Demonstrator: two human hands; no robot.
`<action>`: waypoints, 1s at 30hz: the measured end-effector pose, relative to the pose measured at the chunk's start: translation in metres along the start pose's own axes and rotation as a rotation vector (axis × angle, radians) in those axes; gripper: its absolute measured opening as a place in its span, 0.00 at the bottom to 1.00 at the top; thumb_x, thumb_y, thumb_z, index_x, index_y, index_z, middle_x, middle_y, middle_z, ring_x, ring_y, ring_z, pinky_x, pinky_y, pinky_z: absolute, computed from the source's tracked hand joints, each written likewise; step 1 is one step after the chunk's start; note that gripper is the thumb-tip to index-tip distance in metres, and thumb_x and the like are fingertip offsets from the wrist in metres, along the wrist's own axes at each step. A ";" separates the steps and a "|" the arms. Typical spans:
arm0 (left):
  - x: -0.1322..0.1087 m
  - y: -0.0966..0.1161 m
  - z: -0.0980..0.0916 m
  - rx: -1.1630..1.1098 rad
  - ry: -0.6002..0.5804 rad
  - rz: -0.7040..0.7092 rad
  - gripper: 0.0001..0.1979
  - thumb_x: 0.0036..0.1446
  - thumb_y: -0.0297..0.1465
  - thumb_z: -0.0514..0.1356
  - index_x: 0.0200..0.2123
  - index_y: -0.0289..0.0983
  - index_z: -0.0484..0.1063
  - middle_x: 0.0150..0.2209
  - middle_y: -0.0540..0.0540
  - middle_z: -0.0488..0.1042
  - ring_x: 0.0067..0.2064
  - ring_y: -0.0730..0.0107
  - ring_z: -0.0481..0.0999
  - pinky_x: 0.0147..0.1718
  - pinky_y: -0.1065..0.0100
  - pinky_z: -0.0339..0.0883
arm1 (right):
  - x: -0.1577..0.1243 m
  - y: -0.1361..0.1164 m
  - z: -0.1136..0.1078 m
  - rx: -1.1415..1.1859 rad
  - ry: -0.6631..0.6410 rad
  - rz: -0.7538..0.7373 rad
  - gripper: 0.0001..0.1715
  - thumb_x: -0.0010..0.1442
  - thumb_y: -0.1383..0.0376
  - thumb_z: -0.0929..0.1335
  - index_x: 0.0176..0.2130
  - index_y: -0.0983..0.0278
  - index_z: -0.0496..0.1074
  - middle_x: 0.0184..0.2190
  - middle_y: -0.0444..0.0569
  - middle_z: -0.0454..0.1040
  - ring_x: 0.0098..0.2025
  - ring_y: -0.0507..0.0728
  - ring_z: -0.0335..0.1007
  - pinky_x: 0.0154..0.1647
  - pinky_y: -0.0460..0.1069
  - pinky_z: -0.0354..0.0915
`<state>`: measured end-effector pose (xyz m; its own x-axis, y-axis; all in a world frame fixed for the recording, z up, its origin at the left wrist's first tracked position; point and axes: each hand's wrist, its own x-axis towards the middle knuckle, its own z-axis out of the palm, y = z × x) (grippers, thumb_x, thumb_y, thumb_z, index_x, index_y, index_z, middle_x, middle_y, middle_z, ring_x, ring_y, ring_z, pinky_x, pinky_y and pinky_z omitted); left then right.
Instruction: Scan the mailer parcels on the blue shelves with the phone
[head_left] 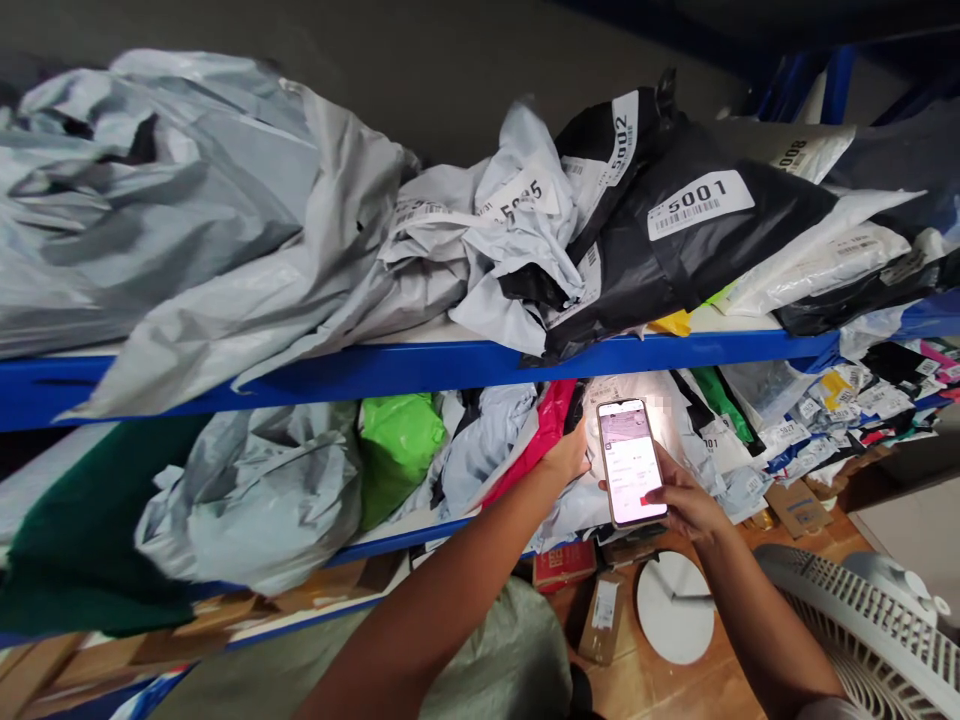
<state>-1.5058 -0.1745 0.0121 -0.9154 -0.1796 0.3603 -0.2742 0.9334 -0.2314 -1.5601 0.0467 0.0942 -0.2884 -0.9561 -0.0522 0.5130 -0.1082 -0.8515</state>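
Note:
A smartphone (628,465) with a lit screen is in my right hand (686,497), the thumb over the lower part of the screen. Behind the phone, its light falls on a white plastic parcel (679,415) on the lower shelf. My left hand (568,455) is closed at the near left edge of that parcel, just left of the phone; some of its fingers are hidden. A red parcel (529,450) lies right beside my left hand. Further left sits a bright green parcel (401,440).
A blue shelf beam (420,368) runs above both hands. Grey bags and a black parcel labelled 5001 (697,230) fill the upper shelf. Below are a red box (562,567), a small carton (602,620), a round white base (675,608) and a white fan (862,620).

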 end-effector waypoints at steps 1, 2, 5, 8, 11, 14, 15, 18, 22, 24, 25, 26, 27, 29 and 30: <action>-0.001 -0.001 -0.005 0.098 -0.038 0.036 0.34 0.47 0.36 0.64 0.55 0.20 0.72 0.62 0.27 0.67 0.69 0.35 0.52 0.69 0.46 0.40 | -0.004 0.000 -0.001 0.007 0.003 -0.007 0.52 0.41 0.75 0.73 0.63 0.54 0.62 0.54 0.52 0.79 0.47 0.66 0.81 0.41 0.56 0.77; -0.002 -0.002 -0.009 0.179 -0.073 0.072 0.35 0.47 0.35 0.64 0.55 0.18 0.72 0.61 0.25 0.67 0.69 0.35 0.53 0.69 0.46 0.39 | -0.008 0.000 -0.002 0.015 0.010 -0.013 0.53 0.40 0.76 0.73 0.63 0.54 0.62 0.53 0.52 0.79 0.48 0.66 0.80 0.43 0.57 0.77; -0.010 -0.009 -0.017 0.173 -0.089 0.205 0.24 0.51 0.28 0.60 0.51 0.24 0.76 0.56 0.29 0.74 0.67 0.42 0.61 0.70 0.49 0.42 | -0.023 0.003 -0.012 0.040 0.059 -0.039 0.53 0.40 0.77 0.74 0.63 0.54 0.62 0.54 0.53 0.78 0.52 0.67 0.78 0.45 0.58 0.76; -0.024 -0.020 -0.022 0.012 -0.002 0.339 0.25 0.54 0.17 0.50 0.51 0.32 0.77 0.55 0.38 0.77 0.65 0.58 0.66 0.69 0.59 0.52 | -0.041 0.008 -0.028 0.043 0.108 -0.068 0.54 0.43 0.76 0.75 0.65 0.52 0.61 0.57 0.55 0.76 0.55 0.68 0.76 0.51 0.62 0.73; -0.037 -0.026 -0.030 0.014 0.056 0.385 0.31 0.56 0.15 0.44 0.58 0.37 0.71 0.62 0.44 0.70 0.67 0.67 0.62 0.66 0.66 0.59 | -0.059 0.012 -0.042 0.047 0.144 -0.083 0.59 0.43 0.74 0.77 0.68 0.52 0.56 0.59 0.56 0.74 0.56 0.68 0.75 0.56 0.64 0.69; -0.044 -0.026 -0.038 0.060 0.071 0.374 0.35 0.58 0.15 0.43 0.65 0.42 0.64 0.63 0.50 0.69 0.68 0.70 0.60 0.66 0.64 0.60 | -0.073 0.016 -0.048 0.066 0.223 -0.101 0.63 0.44 0.73 0.77 0.70 0.51 0.52 0.60 0.56 0.74 0.57 0.68 0.74 0.56 0.63 0.70; -0.045 -0.025 -0.039 0.059 0.078 0.354 0.35 0.58 0.15 0.43 0.66 0.43 0.62 0.63 0.50 0.69 0.68 0.70 0.61 0.65 0.65 0.61 | -0.076 0.018 -0.048 0.070 0.251 -0.107 0.63 0.44 0.73 0.77 0.70 0.51 0.51 0.60 0.55 0.73 0.57 0.68 0.74 0.56 0.62 0.70; -0.049 -0.024 -0.032 0.048 0.160 0.266 0.31 0.62 0.18 0.46 0.66 0.41 0.61 0.60 0.46 0.73 0.64 0.69 0.67 0.62 0.67 0.64 | -0.083 0.023 -0.048 0.072 0.303 -0.117 0.62 0.45 0.73 0.76 0.70 0.52 0.51 0.60 0.55 0.74 0.58 0.67 0.73 0.56 0.61 0.70; -0.056 -0.023 -0.017 -0.047 0.364 0.137 0.22 0.63 0.29 0.56 0.61 0.38 0.68 0.54 0.39 0.76 0.58 0.61 0.73 0.59 0.63 0.68 | -0.087 0.027 -0.049 0.127 0.325 -0.124 0.60 0.41 0.70 0.76 0.69 0.55 0.56 0.58 0.58 0.75 0.56 0.69 0.75 0.54 0.62 0.71; -0.057 -0.020 -0.017 -0.084 0.462 0.021 0.20 0.63 0.32 0.56 0.57 0.35 0.71 0.50 0.36 0.76 0.55 0.58 0.75 0.56 0.61 0.70 | -0.087 0.028 -0.051 0.199 0.299 -0.086 0.56 0.39 0.65 0.76 0.66 0.55 0.61 0.58 0.60 0.75 0.54 0.70 0.76 0.53 0.65 0.71; -0.056 -0.017 -0.021 -0.084 0.493 -0.054 0.19 0.63 0.33 0.55 0.56 0.34 0.72 0.50 0.35 0.76 0.54 0.57 0.76 0.54 0.60 0.71 | -0.087 0.028 -0.052 0.239 0.275 -0.056 0.54 0.39 0.62 0.76 0.64 0.56 0.64 0.57 0.60 0.75 0.54 0.71 0.76 0.53 0.66 0.70; -0.053 -0.013 -0.026 -0.077 0.497 -0.123 0.20 0.64 0.33 0.54 0.55 0.33 0.72 0.51 0.34 0.76 0.54 0.56 0.75 0.54 0.59 0.71 | -0.087 0.030 -0.054 0.276 0.252 -0.030 0.51 0.39 0.59 0.76 0.62 0.56 0.67 0.57 0.60 0.76 0.54 0.72 0.75 0.54 0.68 0.69; -0.049 -0.009 -0.033 -0.070 0.469 -0.174 0.20 0.64 0.33 0.53 0.55 0.33 0.73 0.53 0.34 0.74 0.56 0.56 0.74 0.55 0.58 0.70 | -0.086 0.032 -0.055 0.308 0.231 -0.013 0.48 0.39 0.55 0.76 0.60 0.56 0.69 0.56 0.60 0.76 0.54 0.72 0.75 0.55 0.68 0.68; -0.037 0.002 -0.047 -0.068 0.325 -0.182 0.19 0.63 0.32 0.53 0.52 0.33 0.76 0.61 0.34 0.69 0.63 0.53 0.67 0.61 0.56 0.64 | -0.082 0.036 -0.058 0.353 0.204 -0.027 0.43 0.40 0.49 0.76 0.55 0.58 0.74 0.53 0.60 0.78 0.53 0.71 0.75 0.57 0.68 0.65; -0.031 0.008 -0.053 -0.074 0.235 -0.161 0.19 0.62 0.33 0.53 0.50 0.32 0.77 0.64 0.35 0.65 0.66 0.51 0.63 0.63 0.55 0.61 | -0.079 0.038 -0.058 0.361 0.190 -0.044 0.42 0.41 0.46 0.76 0.53 0.59 0.75 0.52 0.60 0.79 0.53 0.70 0.76 0.58 0.68 0.65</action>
<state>-1.4643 -0.1456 0.0469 -0.7659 -0.2586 0.5886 -0.3803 0.9205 -0.0904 -1.5643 0.1341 0.0355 -0.4432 -0.8848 -0.1437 0.7379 -0.2691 -0.6190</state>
